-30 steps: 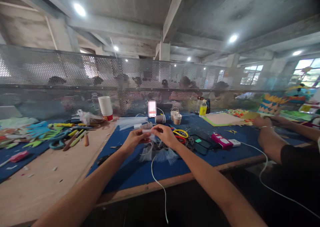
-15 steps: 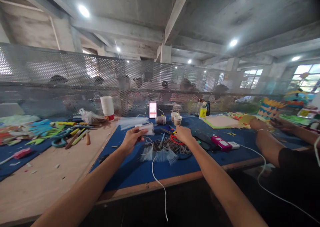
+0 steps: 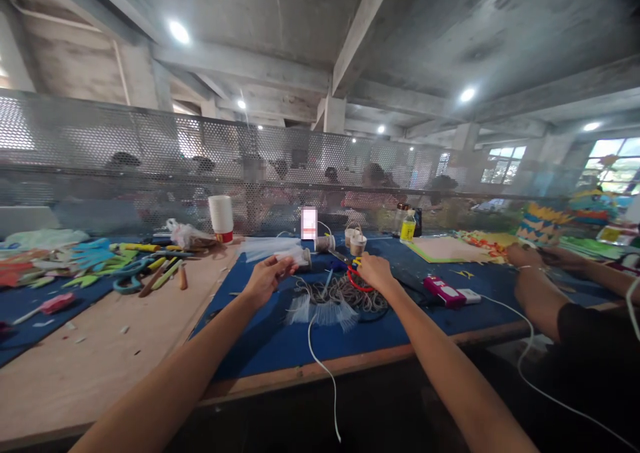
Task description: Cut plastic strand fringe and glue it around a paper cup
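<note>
My left hand (image 3: 267, 276) has its thumb and fingers closed around a small whitish, translucent spool (image 3: 305, 260) above the blue mat. My right hand (image 3: 376, 271) is closed on scissors (image 3: 358, 282) with a red loop handle; the dark blades point up and left, and the fingers hide part of the handle. Between the hands lies a tangle of grey-brown cord (image 3: 345, 292). Bundles of clear, fine strands (image 3: 327, 313) fan out at its front. Behind my left hand a translucent white sheet (image 3: 265, 248) lies flat.
Ahead stand a lit phone (image 3: 309, 223), a wire spool (image 3: 325, 243), paper cups (image 3: 357, 242) and a yellow-labelled bottle (image 3: 408, 227). A magenta box (image 3: 444, 292) lies right, near a co-worker's hand (image 3: 524, 256). Tools and stacked cups (image 3: 221, 216) are left. A white cable (image 3: 323, 363) hangs over the edge.
The view has shifted slightly. My left hand has turned a little, its fingers now covering more of the whitish spool. My right hand stays on the scissors, and the co-worker's hands have moved slightly.
</note>
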